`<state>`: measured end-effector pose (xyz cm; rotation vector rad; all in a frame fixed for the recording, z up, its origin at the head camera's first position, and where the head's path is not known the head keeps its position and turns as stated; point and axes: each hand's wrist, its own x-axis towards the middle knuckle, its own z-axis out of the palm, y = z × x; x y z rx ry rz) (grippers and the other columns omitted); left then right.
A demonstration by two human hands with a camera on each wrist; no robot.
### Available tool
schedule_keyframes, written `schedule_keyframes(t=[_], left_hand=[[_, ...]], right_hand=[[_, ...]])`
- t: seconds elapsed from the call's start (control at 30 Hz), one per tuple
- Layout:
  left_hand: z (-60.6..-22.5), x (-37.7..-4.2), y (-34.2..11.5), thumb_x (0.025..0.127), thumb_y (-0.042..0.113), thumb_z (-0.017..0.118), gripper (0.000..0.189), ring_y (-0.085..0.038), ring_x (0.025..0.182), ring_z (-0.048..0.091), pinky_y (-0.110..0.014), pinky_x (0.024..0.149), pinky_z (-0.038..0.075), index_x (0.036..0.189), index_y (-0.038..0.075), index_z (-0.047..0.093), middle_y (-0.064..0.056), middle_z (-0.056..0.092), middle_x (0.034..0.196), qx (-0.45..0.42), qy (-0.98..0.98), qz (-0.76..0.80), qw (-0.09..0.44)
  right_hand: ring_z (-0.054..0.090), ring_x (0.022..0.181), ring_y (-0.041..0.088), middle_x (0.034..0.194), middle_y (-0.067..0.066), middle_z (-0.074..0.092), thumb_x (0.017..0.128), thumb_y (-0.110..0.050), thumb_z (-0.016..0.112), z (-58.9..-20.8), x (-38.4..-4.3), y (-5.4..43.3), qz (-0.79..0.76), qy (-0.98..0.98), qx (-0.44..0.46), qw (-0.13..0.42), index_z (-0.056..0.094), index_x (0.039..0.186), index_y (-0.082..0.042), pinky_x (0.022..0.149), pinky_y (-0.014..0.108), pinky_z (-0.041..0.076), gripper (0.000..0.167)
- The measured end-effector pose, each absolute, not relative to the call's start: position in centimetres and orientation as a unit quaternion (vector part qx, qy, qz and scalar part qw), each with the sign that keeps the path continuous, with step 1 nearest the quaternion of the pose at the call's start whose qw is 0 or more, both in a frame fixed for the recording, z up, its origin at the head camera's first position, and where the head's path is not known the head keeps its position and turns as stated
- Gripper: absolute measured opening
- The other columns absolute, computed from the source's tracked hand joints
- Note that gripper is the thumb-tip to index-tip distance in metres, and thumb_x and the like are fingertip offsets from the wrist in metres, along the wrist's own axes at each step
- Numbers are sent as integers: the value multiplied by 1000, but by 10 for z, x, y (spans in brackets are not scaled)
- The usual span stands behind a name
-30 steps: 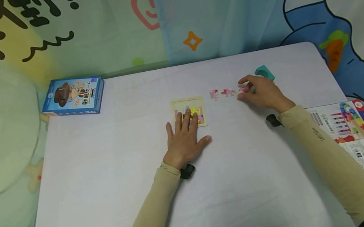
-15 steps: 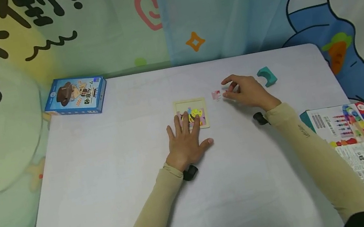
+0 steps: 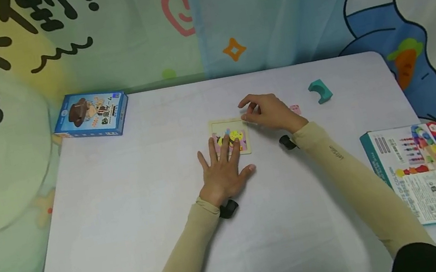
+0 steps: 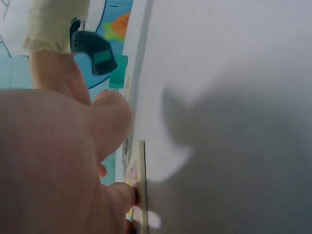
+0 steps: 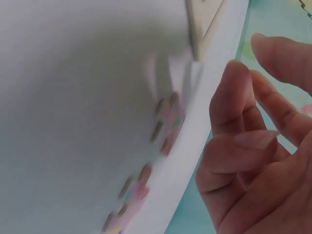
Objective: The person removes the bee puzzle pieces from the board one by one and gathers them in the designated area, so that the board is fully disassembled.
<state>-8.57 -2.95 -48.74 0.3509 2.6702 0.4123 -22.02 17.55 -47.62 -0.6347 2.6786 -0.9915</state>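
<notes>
My left hand [image 3: 224, 173] lies with spread, straight fingers over the lower part of a small wooden jigsaw puzzle board [image 3: 227, 120]. Yellow and purple picture pieces fill that part, while the upper part is pale. At the board's upper right corner hovers my right hand [image 3: 267, 111], fingers loosely bent, nothing visible between them in the right wrist view. Below that hand, pink puzzle pieces [image 5: 170, 122] lie in a row on the white table. One pink puzzle piece [image 3: 295, 109] shows past the hand in the head view; the others are hidden behind it.
A teal curved block [image 3: 320, 91] sits at the back right. A blue box [image 3: 91, 115] with a hat picture stands at the back left corner. On the right edge lies a large printed box [image 3: 425, 173], partly behind my right forearm. A printed curtain hangs behind the table.
My right hand has moved left along the row of pink pieces, from the far one to the board's corner. The left hand has stayed on the board.
</notes>
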Motion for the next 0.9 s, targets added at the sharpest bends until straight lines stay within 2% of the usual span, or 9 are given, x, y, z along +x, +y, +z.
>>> schedule_keyframes(t=[0.37,0.57,0.73,0.9], left_hand=[[-492,-85,-31,107,68,39,80,-41,163,-21,-77,124,-2,172,29,14,-1,-6,181,132,957,163,199],[-494,-84,-33,107,67,39,80,-41,163,-20,-77,124,-1,172,27,16,1,-4,181,137,956,168,197],[-497,-85,-33,107,68,38,80,-40,162,-24,-78,124,-3,172,27,14,3,-8,180,140,954,169,206],[-496,-86,-33,106,70,36,83,-40,161,-27,-78,123,-5,172,28,10,4,-12,179,145,951,162,220]], right_hand=[[67,75,22,100,12,76,103,-21,71,-476,-231,139,-348,895,-249,127,76,120,-8,68,32,49,22],[67,75,21,98,10,76,104,-22,71,-476,-231,125,-334,894,-266,136,78,115,-9,71,33,51,18],[66,77,19,94,7,76,104,-23,71,-475,-231,118,-321,895,-270,153,81,109,-11,74,34,51,16],[64,74,17,89,5,76,101,-23,73,-473,-230,114,-308,893,-276,176,83,102,-12,71,33,50,15]])
